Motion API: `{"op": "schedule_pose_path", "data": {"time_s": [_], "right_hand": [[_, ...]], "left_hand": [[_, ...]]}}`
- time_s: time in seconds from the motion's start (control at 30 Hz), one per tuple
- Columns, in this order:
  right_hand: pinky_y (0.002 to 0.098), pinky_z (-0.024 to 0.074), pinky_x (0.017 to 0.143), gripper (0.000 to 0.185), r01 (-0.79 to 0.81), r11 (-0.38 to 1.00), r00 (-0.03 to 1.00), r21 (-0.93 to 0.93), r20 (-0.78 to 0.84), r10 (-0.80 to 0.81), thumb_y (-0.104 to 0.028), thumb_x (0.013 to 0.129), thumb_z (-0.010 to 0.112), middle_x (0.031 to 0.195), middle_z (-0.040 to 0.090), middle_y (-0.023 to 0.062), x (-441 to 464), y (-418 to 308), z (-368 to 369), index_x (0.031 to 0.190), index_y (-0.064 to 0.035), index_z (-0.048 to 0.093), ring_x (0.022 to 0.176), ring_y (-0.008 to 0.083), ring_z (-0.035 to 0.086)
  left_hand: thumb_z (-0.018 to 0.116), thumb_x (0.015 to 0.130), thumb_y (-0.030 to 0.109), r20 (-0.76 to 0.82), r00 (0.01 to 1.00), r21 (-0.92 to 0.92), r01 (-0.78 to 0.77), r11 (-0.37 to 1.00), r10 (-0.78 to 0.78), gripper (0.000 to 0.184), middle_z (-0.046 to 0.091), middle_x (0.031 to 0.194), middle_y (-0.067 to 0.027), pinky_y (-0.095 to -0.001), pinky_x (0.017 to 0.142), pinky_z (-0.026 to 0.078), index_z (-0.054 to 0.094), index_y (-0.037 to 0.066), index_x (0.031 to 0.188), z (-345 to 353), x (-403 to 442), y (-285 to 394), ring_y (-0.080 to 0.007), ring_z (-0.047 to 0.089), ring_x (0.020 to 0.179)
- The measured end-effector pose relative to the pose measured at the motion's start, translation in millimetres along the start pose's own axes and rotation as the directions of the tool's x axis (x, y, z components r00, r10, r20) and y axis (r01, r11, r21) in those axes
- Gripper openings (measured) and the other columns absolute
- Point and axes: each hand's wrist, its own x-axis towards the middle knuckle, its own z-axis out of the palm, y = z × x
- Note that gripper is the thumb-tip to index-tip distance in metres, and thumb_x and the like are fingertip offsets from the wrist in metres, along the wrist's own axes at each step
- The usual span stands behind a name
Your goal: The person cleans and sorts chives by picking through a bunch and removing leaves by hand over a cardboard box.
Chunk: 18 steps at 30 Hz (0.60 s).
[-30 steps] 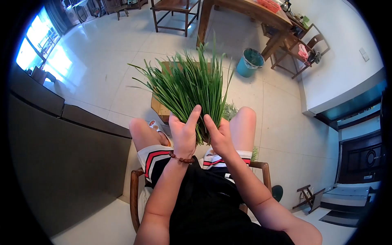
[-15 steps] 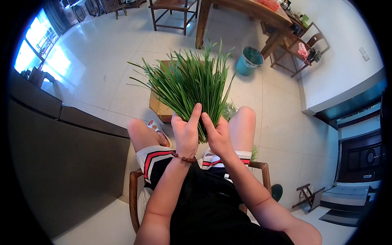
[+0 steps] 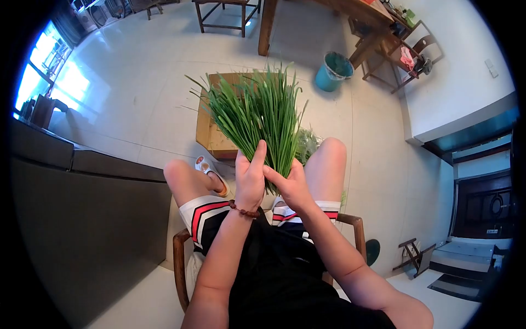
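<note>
1. While the person [image 3: 279, 293] sits in a wooden armchair [image 3: 178, 257], both bare forearms reach forward above striped shorts [image 3: 205, 216], a beaded bracelet [image 3: 245, 210] round the left wrist.
2. Held out between the knees [image 3: 327, 159], a thick bunch of long green leaves [image 3: 257, 115] is gripped near its lower ends by both hands.
3. The left hand [image 3: 251, 178] is closed round one side, thumb pointing up along the stalks; the right hand [image 3: 293, 186] clasps the other side, thumb slanting across the front.
4. The leaf tips fan out away from the body, and below them a brown box [image 3: 207, 131] stands on the pale tiled floor [image 3: 131, 104], partly hidden behind the bunch.
5. Just beside the box, near the right knee, lies some pale greenery [image 3: 310, 141], perhaps bagged, though I can't make it out well.
6. Farther off, a blue-green bucket [image 3: 327, 82] stands near a leg of a wooden table [image 3: 267, 27].
7. To its right, a chair [image 3: 394, 55] bears a pink cloth [image 3: 406, 58].
</note>
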Motion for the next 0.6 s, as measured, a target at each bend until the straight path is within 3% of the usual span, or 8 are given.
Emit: {"op": "schedule_pose_path", "data": {"time_s": [0.07,0.17,0.27,0.33,0.37,0.4,0.47,0.6], "right_hand": [[0.0289,0.0527,0.088,0.039,0.019,0.999,1.0,0.046,0.003,-0.019,-0.007,0.092,0.072,0.115,0.068,0.0067,0,0,-1,0.127,0.0041,0.059,0.099,0.0115,0.063],[0.0295,0.0529,0.089,0.043,0.035,0.998,0.999,-0.046,0.026,-0.034,-0.004,0.087,0.073,0.115,0.068,0.0062,-1,-3,-7,0.127,0.0036,0.057,0.099,0.0117,0.063],[0.0268,0.0531,0.079,0.042,-0.062,0.998,0.997,0.0,0.04,0.062,-0.004,0.083,0.077,0.102,0.068,0.0026,-2,-4,-9,0.119,0.0016,0.057,0.09,0.0083,0.062],[0.027,0.0521,0.076,0.036,0.007,0.995,1.0,-0.099,0.018,-0.006,0.0,0.081,0.075,0.099,0.067,0.0013,-1,-7,-7,0.113,0.0009,0.058,0.086,0.0073,0.06],[0.027,0.0521,0.076,0.036,0.008,0.995,1.0,-0.097,0.017,-0.006,0.0,0.081,0.075,0.099,0.067,0.0013,-1,-7,-8,0.113,0.0009,0.058,0.086,0.0073,0.06],[0.0272,0.0516,0.075,0.035,0.047,0.992,0.999,-0.117,0.015,-0.045,0.001,0.081,0.074,0.098,0.066,0.0011,-1,-7,-10,0.112,0.0006,0.059,0.085,0.0075,0.06],[0.0273,0.0511,0.074,0.034,0.086,0.987,0.996,-0.134,0.014,-0.085,0.001,0.08,0.074,0.097,0.066,0.0009,-2,-5,-13,0.111,0.0002,0.059,0.084,0.0076,0.059],[0.0277,0.0513,0.078,0.036,0.082,0.972,0.996,-0.22,0.036,-0.075,0.001,0.079,0.075,0.099,0.066,0.0011,-6,1,-19,0.112,-0.0005,0.06,0.086,0.0084,0.06]], "left_hand": [[0.058,0.105,0.015,-0.004,1.0,-0.037,0.028,0.999,-0.028,0.03,0.066,0.122,-0.0064,-0.0297,0.094,0.049,0.056,0.0,0.131,-2,-1,-4,-0.0121,0.062,0.106],[0.059,0.105,0.017,0.029,0.999,0.022,0.032,0.999,-0.033,0.032,0.065,0.123,-0.0064,-0.0295,0.096,0.048,0.055,0.001,0.132,-8,-4,-9,-0.012,0.062,0.108],[0.062,0.104,0.018,0.023,0.981,0.03,0.193,0.981,-0.194,0.035,0.064,0.125,-0.0065,-0.0298,0.098,0.047,0.055,0.001,0.133,-16,-4,-8,-0.0117,0.061,0.11],[0.064,0.102,0.02,0.058,0.995,0.112,0.07,0.991,-0.077,0.036,0.065,0.12,-0.0053,-0.0271,0.092,0.049,0.055,0.001,0.131,-17,-1,-10,-0.0096,0.06,0.105],[0.066,0.102,0.019,0.001,0.998,0.118,0.054,0.991,-0.055,0.039,0.064,0.119,-0.0041,-0.0254,0.086,0.05,0.051,0.002,0.134,-17,0,-7,-0.0092,0.06,0.102],[0.066,0.102,0.019,0.0,0.998,0.121,0.057,0.991,-0.057,0.039,0.064,0.119,-0.0041,-0.0254,0.086,0.05,0.051,0.002,0.134,-19,3,-3,-0.0092,0.06,0.102],[0.066,0.101,0.018,-0.172,0.985,0.014,-0.027,1.0,0.029,0.045,0.062,0.121,-0.0039,-0.0255,0.084,0.051,0.046,0.001,0.138,-28,12,8,-0.0101,0.06,0.102],[0.068,0.099,0.014,-0.139,0.982,0.062,-0.122,0.991,0.13,0.052,0.061,0.127,-0.0048,-0.0277,0.087,0.051,0.041,0.002,0.142,-27,19,32,-0.0118,0.06,0.107]]}}
